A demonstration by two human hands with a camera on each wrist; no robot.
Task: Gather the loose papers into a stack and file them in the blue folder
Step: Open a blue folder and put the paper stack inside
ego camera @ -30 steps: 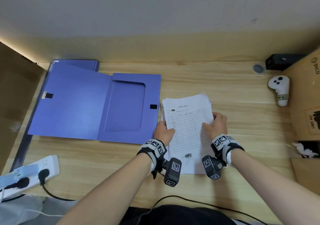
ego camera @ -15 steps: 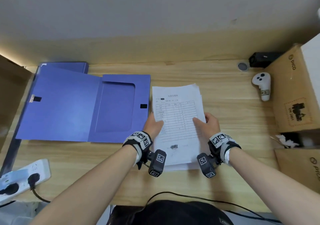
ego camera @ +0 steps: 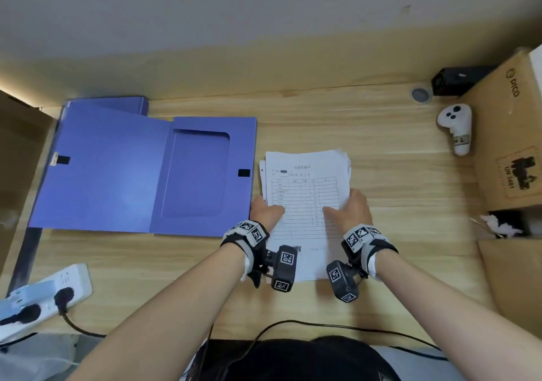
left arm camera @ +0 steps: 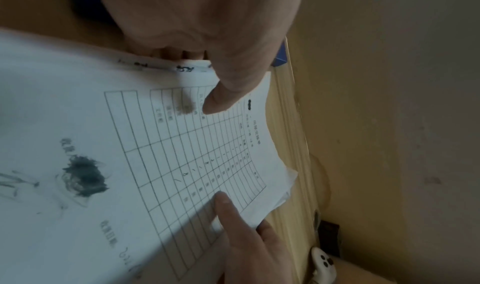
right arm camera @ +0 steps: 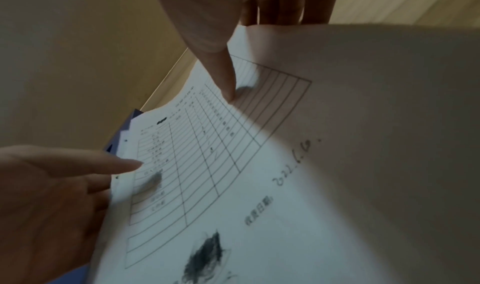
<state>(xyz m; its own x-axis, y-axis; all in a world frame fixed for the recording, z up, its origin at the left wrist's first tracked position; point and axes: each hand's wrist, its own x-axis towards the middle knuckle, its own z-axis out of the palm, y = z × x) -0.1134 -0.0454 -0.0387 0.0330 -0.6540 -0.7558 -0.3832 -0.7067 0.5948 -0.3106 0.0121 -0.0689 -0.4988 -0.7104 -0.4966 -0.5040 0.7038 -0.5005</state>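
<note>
Wood-grain desk (ego camera: 396, 234), plain pale wall (ego camera: 264, 14), cardboard boxes (ego camera: 504, 134) at right

Right hand (right arm camera: 221, 21) pinches the papers (right arm camera: 259, 165), thumb on the printed table.

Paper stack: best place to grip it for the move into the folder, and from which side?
Take the paper stack by its two long side edges, about midway, coming in from left and right, thumbs on top and fingers beneath. The sheets are thin and fanned at the far corners, so a two-sided pinch should keep them together. The left hand and right hand already hold it so. The folder lies open to the left.
</note>
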